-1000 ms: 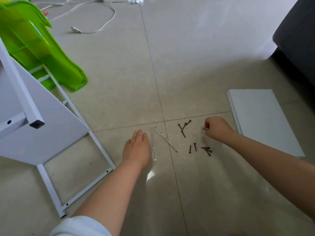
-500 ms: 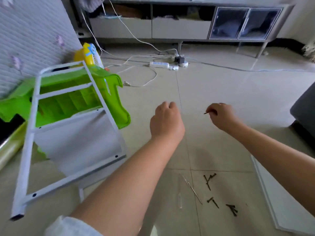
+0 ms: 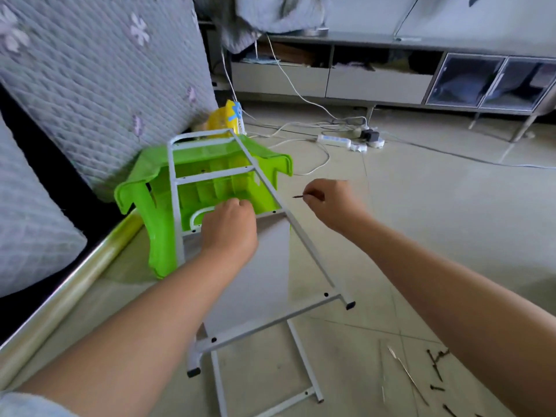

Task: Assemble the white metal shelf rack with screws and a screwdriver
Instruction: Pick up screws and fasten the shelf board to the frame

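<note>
The white metal rack frame (image 3: 301, 238) leans tilted against a green stool, with its feet toward me. A white shelf panel (image 3: 261, 281) sits between the frame's two sides. My left hand (image 3: 230, 228) is at the panel's upper edge, with its fingers curled over it. My right hand (image 3: 332, 203) hovers just right of the upper rail and pinches a dark screw (image 3: 298, 196) that points at the rail. The screwdriver (image 3: 406, 376) lies on the floor at the lower right, beside several loose dark screws (image 3: 436, 367).
The green plastic stool (image 3: 144, 188) lies on its side under the rack. A quilted mattress (image 3: 90, 85) stands to the left, and a glossy roll (image 3: 69, 284) lies along its base. A power strip with cables (image 3: 334, 140) and a low cabinet (image 3: 376, 82) are behind.
My view has lifted from the floor to the rack. My left hand moved left onto the shelf panel. My right hand carried the screw up and stopped beside the upper rail.
</note>
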A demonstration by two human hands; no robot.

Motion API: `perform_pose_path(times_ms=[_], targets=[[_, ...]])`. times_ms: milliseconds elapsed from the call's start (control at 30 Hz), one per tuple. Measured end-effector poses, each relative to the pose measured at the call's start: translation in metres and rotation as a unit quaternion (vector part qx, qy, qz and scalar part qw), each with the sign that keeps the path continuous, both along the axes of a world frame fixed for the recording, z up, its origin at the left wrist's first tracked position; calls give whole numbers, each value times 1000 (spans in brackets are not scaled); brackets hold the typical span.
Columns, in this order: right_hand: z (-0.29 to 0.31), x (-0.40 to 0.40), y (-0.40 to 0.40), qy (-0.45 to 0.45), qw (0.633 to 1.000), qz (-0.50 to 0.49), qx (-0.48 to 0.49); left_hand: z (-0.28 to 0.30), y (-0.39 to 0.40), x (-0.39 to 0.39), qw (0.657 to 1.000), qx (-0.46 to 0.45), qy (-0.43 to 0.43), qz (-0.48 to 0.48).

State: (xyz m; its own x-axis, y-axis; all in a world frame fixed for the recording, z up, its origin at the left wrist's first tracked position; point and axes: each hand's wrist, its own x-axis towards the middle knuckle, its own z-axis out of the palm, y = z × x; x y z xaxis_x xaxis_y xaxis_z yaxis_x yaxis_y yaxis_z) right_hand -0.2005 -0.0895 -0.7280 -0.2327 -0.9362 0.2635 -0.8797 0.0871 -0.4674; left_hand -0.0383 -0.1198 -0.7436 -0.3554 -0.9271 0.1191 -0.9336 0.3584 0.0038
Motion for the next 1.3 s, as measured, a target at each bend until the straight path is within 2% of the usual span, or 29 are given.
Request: perform_pose_path(times_ms=[133, 233, 367, 467, 567, 633, 700, 833, 1033, 1167, 1300], targets=[[-7, 15, -10, -2, 1000, -3, 24, -3, -12, 19, 999, 1, -52, -15], [-7, 19, -15, 24, 999, 6, 38, -2, -16, 28, 998, 21, -61, -8], [-5, 23, -25, 46, 995, 66, 54, -4, -20, 43, 996, 44, -69, 25], [-7, 23, -33, 70, 988, 107, 84, -8, -25, 52, 996, 42, -80, 5], [-6, 21, -36, 101, 977, 132, 137, -11, -29, 66, 998, 35, -47, -16], [-5, 20, -36, 102, 972, 151, 151, -8, -29, 71, 998, 57, -12, -10], [-5, 18, -35, 93, 972, 157, 149, -4, -31, 72, 997, 78, -12, -2], [-5, 17, -37, 82, 974, 158, 141, 0, -28, 68, 997, 70, -27, 13], [-5, 20, -39, 80, 983, 108, 123, 4, -24, 71, 987, 81, -56, 130], [-8, 27, -41, 67, 986, 87, 122, 0, -28, 73, 987, 97, -49, 120], [-9, 28, -41, 51, 991, 56, 110, 0, -29, 70, 988, 80, -82, 104]])
